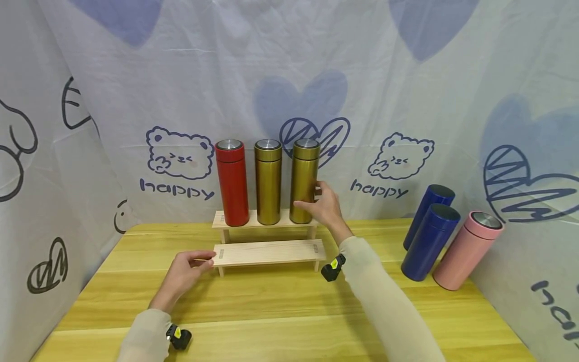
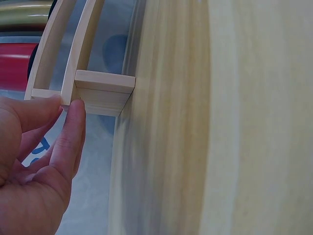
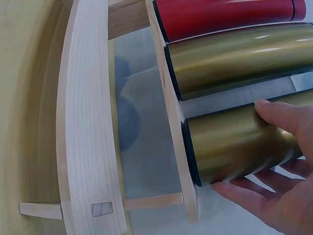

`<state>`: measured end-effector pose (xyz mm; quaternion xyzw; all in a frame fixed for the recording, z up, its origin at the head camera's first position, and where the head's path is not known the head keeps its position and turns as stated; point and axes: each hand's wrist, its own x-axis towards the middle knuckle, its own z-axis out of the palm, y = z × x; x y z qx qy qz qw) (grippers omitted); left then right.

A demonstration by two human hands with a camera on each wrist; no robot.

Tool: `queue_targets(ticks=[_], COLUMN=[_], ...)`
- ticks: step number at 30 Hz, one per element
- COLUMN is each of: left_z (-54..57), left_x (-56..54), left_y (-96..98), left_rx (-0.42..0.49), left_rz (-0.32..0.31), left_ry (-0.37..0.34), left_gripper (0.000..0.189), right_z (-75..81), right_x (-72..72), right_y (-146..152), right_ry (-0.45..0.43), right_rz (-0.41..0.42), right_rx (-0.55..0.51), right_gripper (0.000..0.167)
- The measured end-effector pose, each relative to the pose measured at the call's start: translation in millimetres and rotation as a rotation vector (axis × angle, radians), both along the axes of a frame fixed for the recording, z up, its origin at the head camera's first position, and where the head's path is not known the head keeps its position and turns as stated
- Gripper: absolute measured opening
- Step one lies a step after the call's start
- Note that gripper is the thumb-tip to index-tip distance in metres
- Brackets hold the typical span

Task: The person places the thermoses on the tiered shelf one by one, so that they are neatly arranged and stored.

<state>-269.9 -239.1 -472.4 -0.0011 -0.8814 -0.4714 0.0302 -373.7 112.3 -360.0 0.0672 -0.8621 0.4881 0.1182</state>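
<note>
A two-tier wooden stand (image 1: 271, 253) bears a red thermos (image 1: 232, 186) and two gold thermoses on its upper step, all upright in a row. My right hand (image 1: 326, 205) grips the right-hand gold thermos (image 1: 304, 181) around its lower half, thumb on the front and fingers at the right side. In the right wrist view, that thermos's base (image 3: 191, 152) is right at the upper board. The middle gold thermos (image 1: 269, 186) stands a small gap to its left. With thumb and fingertips, my left hand (image 2: 44, 147) pinches the left end of the stand's lower step.
At the table's right side stand two blue thermoses (image 1: 429, 246) and a pink thermos (image 1: 468, 251), close together. A printed white cloth (image 1: 253, 60) hangs behind the wooden table (image 1: 271, 322) and along both sides.
</note>
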Motion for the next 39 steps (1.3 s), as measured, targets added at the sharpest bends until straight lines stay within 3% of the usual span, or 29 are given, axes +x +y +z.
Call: queue_targets(ticks=[39], left_z=[-1.0], left_x=[0.0], left_y=[0.8], left_rx=[0.007], left_rz=[0.008], left_ry=[-0.005], left_gripper=[0.029], right_z=[-2.5], right_x=[-0.7], right_y=[-3.3], right_ry=[-0.008], right_rz=[-0.001], right_rx=[0.0], right_gripper=[0.081])
